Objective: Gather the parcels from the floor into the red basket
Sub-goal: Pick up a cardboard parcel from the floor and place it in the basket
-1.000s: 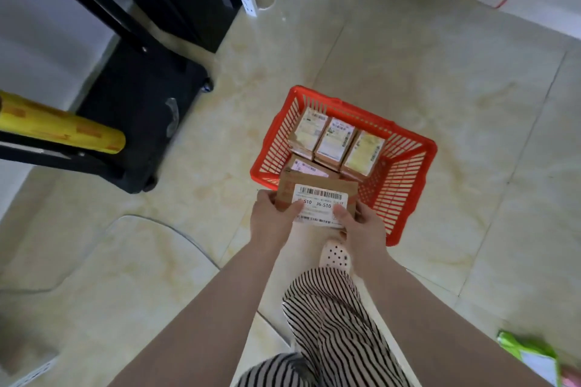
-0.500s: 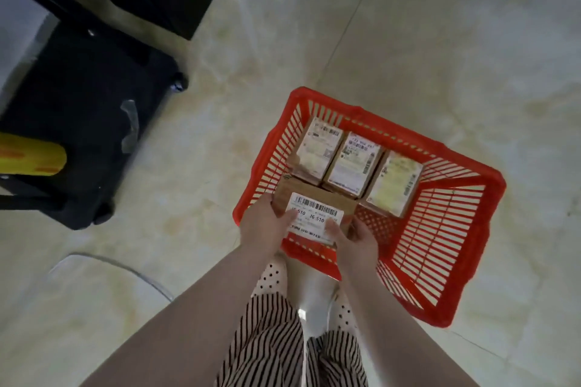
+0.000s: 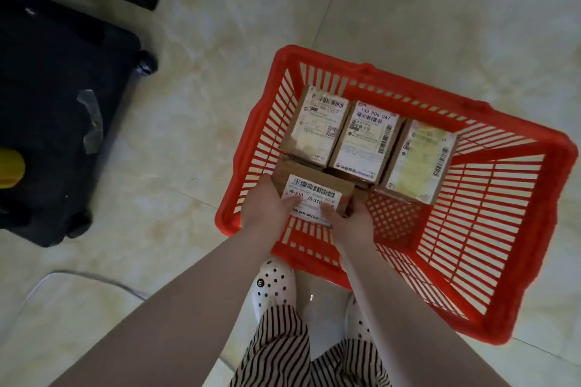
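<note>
Parcel point(image 3: 314, 195) in your two hands, label up, sits just inside the near left corner of the red basket point(image 3: 534, 261). Your left hand point(image 3: 267, 210) grips its left edge and your right hand point(image 3: 352, 223) its right edge — both thumbs lie flat on the white label, the other fingers curl underneath, out of sight. Three more boxes point(image 3: 364, 138) lie side by side just beyond it — the held parcel touches them.
</note>
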`<act>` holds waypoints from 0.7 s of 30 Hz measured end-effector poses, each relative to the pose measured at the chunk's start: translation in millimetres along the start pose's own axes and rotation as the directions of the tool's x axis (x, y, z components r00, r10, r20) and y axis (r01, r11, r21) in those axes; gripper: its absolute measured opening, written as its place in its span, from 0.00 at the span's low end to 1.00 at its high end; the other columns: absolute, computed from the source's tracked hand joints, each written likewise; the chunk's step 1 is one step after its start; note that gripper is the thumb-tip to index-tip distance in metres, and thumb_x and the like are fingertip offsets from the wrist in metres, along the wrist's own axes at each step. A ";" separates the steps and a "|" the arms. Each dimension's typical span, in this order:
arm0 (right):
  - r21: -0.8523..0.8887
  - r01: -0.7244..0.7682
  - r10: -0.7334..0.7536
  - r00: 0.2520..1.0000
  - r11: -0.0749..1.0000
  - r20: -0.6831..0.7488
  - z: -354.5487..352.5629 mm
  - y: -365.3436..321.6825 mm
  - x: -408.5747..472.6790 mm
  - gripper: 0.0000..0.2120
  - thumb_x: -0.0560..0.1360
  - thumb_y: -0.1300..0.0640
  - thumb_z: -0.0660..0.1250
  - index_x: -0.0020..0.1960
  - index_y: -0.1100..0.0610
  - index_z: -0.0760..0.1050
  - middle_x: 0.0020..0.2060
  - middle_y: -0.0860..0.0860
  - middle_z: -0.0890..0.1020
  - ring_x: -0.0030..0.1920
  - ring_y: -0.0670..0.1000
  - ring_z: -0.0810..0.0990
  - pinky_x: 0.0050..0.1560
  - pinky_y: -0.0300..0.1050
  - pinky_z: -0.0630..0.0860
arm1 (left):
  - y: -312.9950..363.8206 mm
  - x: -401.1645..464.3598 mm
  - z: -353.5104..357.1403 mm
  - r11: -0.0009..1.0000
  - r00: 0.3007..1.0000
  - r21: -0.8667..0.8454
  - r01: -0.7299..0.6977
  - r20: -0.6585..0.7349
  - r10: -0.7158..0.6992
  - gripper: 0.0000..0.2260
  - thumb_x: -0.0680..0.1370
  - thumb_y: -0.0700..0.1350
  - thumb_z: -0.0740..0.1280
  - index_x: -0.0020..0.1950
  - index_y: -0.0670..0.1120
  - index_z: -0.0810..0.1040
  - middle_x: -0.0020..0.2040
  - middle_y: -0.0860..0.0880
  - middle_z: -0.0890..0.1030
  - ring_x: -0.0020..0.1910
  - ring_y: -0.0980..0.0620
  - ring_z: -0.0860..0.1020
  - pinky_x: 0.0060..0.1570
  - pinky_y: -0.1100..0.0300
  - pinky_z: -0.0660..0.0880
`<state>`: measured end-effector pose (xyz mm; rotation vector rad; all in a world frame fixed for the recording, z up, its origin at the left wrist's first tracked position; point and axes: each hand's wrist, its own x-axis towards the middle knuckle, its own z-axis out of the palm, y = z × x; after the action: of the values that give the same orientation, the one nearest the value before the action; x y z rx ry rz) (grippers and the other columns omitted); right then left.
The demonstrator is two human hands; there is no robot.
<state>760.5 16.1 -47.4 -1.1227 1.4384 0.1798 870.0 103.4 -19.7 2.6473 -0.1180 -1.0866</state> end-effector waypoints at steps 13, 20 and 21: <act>-0.125 -0.061 0.054 0.997 0.990 -0.057 -6.4 -7.5 -13.4 0.15 0.73 0.48 0.71 0.57 0.54 0.76 0.48 0.50 0.84 0.46 0.52 0.84 0.48 0.51 0.81 | 1.8 -8.6 -6.9 0.996 0.998 0.092 0.014 -0.055 -0.009 0.28 0.73 0.58 0.70 0.68 0.46 0.68 0.63 0.47 0.78 0.60 0.45 0.78 0.50 0.51 0.77; -0.023 -0.082 0.081 0.997 0.996 -0.013 -41.6 -42.9 -74.3 0.11 0.75 0.48 0.68 0.39 0.53 0.76 0.35 0.52 0.82 0.38 0.55 0.84 0.45 0.50 0.80 | 24.8 -71.6 -50.7 0.991 0.997 -0.125 0.047 -0.054 -0.054 0.22 0.75 0.56 0.68 0.64 0.45 0.73 0.61 0.47 0.80 0.58 0.46 0.78 0.47 0.59 0.70; -0.003 -0.078 0.078 0.997 0.997 0.003 -50.1 -48.2 -87.3 0.10 0.75 0.47 0.68 0.41 0.52 0.77 0.38 0.53 0.83 0.40 0.55 0.84 0.48 0.52 0.82 | 31.7 -87.0 -58.7 0.981 0.999 -0.192 0.036 -0.028 -0.043 0.20 0.76 0.54 0.68 0.62 0.44 0.75 0.60 0.47 0.80 0.58 0.47 0.79 0.49 0.59 0.71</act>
<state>741.5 1.3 61.6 -1.0686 1.4805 0.2388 849.8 101.7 88.1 2.5032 0.0440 -1.0124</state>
